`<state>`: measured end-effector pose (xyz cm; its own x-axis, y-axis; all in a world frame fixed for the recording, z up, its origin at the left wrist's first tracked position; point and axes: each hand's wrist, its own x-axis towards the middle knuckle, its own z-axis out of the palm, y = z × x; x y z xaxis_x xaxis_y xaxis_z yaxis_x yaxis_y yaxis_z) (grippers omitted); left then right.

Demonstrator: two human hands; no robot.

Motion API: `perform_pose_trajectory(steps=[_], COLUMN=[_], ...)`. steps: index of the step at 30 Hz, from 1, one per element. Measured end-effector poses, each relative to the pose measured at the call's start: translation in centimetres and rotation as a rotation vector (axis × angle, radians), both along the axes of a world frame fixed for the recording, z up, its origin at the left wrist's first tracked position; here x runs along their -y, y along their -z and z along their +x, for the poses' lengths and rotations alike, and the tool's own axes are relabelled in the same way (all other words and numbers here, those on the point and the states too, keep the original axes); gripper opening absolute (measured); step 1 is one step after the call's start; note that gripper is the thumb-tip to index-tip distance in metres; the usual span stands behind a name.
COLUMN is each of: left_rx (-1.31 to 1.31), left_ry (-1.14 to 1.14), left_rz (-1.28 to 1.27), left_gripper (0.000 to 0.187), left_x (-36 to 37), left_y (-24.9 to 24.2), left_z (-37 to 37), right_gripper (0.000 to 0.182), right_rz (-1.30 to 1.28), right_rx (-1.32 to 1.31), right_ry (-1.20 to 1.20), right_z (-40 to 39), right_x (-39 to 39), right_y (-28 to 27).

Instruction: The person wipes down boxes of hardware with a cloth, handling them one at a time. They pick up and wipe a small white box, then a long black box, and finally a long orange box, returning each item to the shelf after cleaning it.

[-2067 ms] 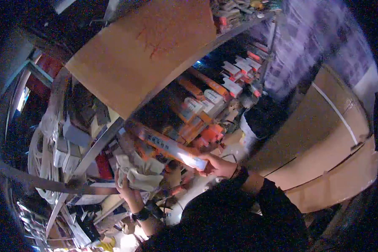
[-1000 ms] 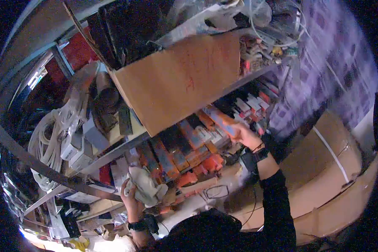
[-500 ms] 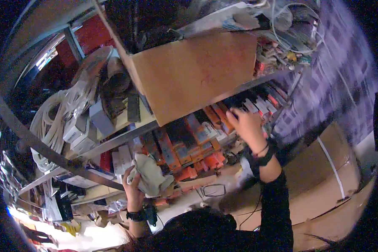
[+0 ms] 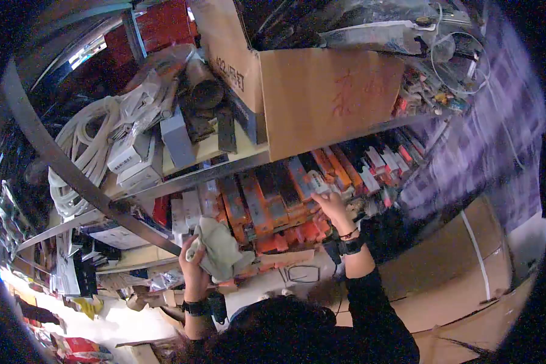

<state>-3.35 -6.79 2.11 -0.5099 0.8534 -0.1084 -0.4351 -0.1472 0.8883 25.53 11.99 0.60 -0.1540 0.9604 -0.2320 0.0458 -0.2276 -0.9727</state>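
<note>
A pale cloth [image 4: 219, 249] is in my left hand [image 4: 193, 267], whose fingers are closed round its left edge in front of the lower shelf. My right hand [image 4: 333, 209] reaches to the row of narrow orange and grey boxes [image 4: 258, 203] on that shelf. Its fingers are partly bent near a small white box; whether they grip anything is too small to tell. Red packets [image 4: 294, 238] lie along the front below the boxes.
Above stands a large cardboard box [image 4: 327, 100] on the upper shelf, beside coiled white cable [image 4: 82, 158]. A metal post [image 4: 73, 170] crosses the left side. Checked purple fabric [image 4: 497, 115] hangs right, over a strapped carton [image 4: 449, 261].
My right hand has moved left and down along the boxes. My left hand still holds the cloth. The view has shifted, so the shelf contents appear further right.
</note>
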Motion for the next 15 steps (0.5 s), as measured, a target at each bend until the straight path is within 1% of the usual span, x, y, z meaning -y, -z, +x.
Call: perform_pose_trajectory(steps=[1,3,6,7,9,10,11,13,14,15], left_rx=[0.009,0.026,0.041,0.026,0.015,0.045,0.073,0.056,0.04,0.034], left_ry=[-0.016,-0.032,-0.022,-0.013,-0.006,0.012,0.029,0.031,0.039,0.043], left_rz=[-0.011,-0.018,0.011,0.008,0.007,0.045,0.084,0.079,0.074,0.073], left_gripper=[0.029,0.029,0.03,0.03,0.031,0.032,0.033,0.034,0.036,0.036], left_x=[0.0,0.0,0.0,0.0,-0.2,-0.4,-0.5,-0.6,-0.6,-0.7], left_y=[0.4,0.7,0.1,-0.1,0.2,0.7,1.0,0.6,0.2,0.0], left_z=[-0.2,-0.2,-0.2,-0.1,-0.3,-0.5,-0.7,-0.6,-0.7,-0.8], right_gripper=[0.03,0.029,0.025,0.025,0.024,0.027,0.027,0.031,0.032,0.032], right_rz=[0.002,0.047,0.113,0.122,-0.031,-0.09,-0.089,-0.25,-0.265,-0.264], right_rx=[0.004,0.136,0.154,0.156,-0.193,-0.308,-0.309,-0.422,-0.367,-0.374], right_ry=[0.003,0.046,0.1,0.105,0.218,0.196,0.194,0.008,-0.006,-0.003], right_z=[-0.4,-0.9,-0.1,-0.3,-1.3,-1.7,-1.4,-0.8,-0.7,-0.9], right_x=[0.2,0.6,-1.6,-1.3,0.1,0.4,-0.1,-1.0,-1.0,-0.6], right_y=[-0.2,-0.5,4.6,4.1,2.1,1.3,1.2,0.4,-0.3,-0.9])
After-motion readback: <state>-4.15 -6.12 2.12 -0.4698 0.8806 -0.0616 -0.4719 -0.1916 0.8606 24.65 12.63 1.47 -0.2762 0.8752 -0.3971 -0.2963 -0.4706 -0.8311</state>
